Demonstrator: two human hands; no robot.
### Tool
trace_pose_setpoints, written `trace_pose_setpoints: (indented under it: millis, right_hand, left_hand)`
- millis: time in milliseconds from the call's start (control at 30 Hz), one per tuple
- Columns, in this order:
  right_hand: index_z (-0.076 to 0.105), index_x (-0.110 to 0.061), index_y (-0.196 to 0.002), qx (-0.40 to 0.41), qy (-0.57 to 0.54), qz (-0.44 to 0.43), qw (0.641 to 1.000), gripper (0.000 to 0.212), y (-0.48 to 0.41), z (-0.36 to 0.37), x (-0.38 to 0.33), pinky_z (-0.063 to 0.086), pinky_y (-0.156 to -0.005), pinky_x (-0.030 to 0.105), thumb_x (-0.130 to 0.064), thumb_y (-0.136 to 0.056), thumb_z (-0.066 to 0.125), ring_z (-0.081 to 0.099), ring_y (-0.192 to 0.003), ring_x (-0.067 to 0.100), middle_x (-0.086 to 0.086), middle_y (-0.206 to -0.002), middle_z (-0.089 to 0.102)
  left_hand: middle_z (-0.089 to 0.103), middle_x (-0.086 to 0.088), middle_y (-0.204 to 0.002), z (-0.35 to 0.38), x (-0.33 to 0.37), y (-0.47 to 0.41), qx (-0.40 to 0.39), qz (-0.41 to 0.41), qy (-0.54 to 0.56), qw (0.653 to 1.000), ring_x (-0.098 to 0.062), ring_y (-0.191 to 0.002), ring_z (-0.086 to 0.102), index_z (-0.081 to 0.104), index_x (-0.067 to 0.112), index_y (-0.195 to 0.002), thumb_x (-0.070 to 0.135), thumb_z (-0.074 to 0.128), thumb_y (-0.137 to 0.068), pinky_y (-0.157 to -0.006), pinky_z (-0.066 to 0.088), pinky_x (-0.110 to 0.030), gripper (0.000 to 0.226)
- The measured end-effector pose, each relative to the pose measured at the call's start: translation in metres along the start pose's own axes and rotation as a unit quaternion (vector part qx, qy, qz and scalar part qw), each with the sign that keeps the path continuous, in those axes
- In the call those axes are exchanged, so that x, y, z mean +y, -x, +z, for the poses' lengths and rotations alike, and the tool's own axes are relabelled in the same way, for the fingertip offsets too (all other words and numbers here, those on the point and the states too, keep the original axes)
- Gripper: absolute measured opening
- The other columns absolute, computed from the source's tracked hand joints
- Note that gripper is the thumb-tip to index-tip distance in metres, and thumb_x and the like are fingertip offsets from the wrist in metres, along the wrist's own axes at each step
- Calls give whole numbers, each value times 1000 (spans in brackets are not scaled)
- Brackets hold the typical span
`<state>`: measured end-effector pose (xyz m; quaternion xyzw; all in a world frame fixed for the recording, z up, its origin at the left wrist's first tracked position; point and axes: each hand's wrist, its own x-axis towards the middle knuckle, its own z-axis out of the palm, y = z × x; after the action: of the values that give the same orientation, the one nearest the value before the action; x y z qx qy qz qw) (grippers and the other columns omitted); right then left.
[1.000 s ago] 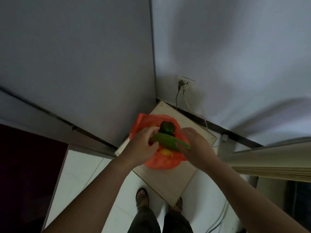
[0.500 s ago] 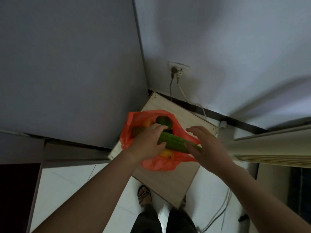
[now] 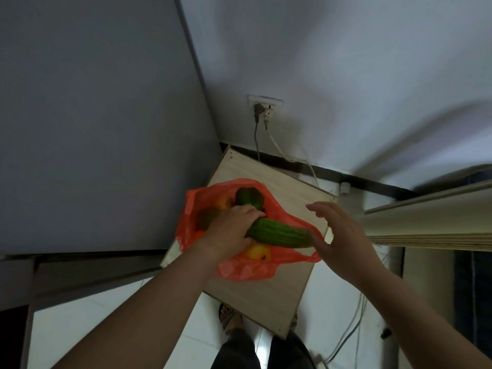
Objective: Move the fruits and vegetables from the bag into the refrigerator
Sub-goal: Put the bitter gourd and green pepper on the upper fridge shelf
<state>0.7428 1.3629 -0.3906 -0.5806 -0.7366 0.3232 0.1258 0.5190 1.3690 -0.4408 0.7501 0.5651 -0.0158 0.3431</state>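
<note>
- Fingers of our left hand [image 3: 229, 231] curl around the left end of a long green cucumber [image 3: 279, 233], gripping it from above.
- Our right hand [image 3: 343, 235] hovers at the cucumber's other end, its fingers [image 3: 319, 209] spread and relaxed. The thumb lies just beside the tip, and we cannot tell whether it touches.
- The cucumber lies crosswise over the open mouth of an orange plastic bag [image 3: 245, 270], with its right end reaching past the bag's rim.
- Inside the bag we see a dark green pepper [image 3: 249, 197] at the far side, an orange-red fruit [image 3: 225, 202] beside it, and a yellow fruit [image 3: 258, 253] under the cucumber.
- The bag sits on a small pale wooden counter [image 3: 266, 296] in a corner, next to a tall grey panel [image 3: 93, 129] on our left.
- A wall socket [image 3: 265, 105] with two plugs is on the white wall behind the counter.
</note>
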Motion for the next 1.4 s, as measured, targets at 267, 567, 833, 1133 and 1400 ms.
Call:
trace_pose_setpoints:
  millis: [267,567,833,1133,1400]
  right_hand:
    - [53,-19,-123,68,-18,-7,997,40,-4,-24,-6,41,-88,24,-27,-85,62,49,-103,5,-12,-115,48]
    - [54,-18,-122,68,-38,-43,996,41,-10,-29,-29,49,-89,34,-30,-84,62,52,-105,9,-3,-121,55]
    - [51,-23,-125,36,-50,-58,996,50,-4,-27,-35,45,-91,27,-45,-81,58,49,-109,4,-7,-124,52]
    - [61,-18,-107,26,7,-63,998,24,-4,-13,-26,32,-77,4,-22,-83,65,47,-97,2,-4,-115,56]
    - [63,-20,-100,-41,75,2,996,15,-8,-29,-3,38,-81,17,-25,-86,62,47,-90,4,-6,-106,59]
  left_hand:
    - [47,5,-132,-20,-11,15,104,-3,99,990,-11,-122,43,47,23,-128,23,70,-79,-100,38,-27,54]
    - [48,7,-129,-28,-10,46,172,-46,156,972,-8,-118,44,48,26,-127,16,71,-78,-101,40,-27,55]
    - [49,5,-124,-16,-5,48,196,-71,158,965,-12,-113,48,50,24,-122,12,71,-77,-95,43,-29,52]
    - [46,9,-114,-15,-4,50,216,-88,175,956,-12,-106,50,51,20,-118,6,73,-74,-83,40,-19,51]
    - [56,7,-119,-52,17,80,338,-108,334,873,-8,-108,57,48,49,-107,32,80,-64,-86,49,-28,56]
